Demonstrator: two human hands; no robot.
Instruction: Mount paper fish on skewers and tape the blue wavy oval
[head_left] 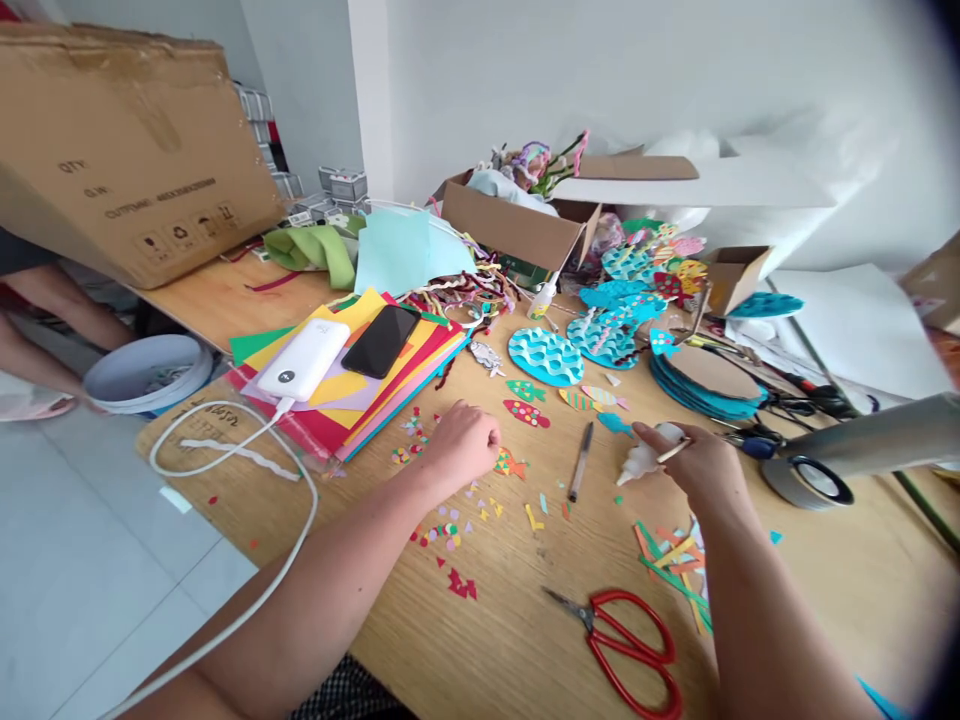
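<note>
My left hand is closed, its fingers curled down beside an orange paper fish with coloured spots. Whatever its fingertips may pinch is hidden. My right hand is wrapped round a white glue bottle whose nozzle points down and left. A thin pale stick also pokes out from its fingers. Between the hands lies a pen. Beyond it are a red spotted paper fish, a green one and striped ones. Small paper dots and triangles are scattered near my left wrist.
Red-handled scissors lie at the near edge, with paper strips beside my right forearm. Coloured sheets bear a phone and a white power bank; its cable crosses my left arm. A tape roll sits right. Another person's legs show left.
</note>
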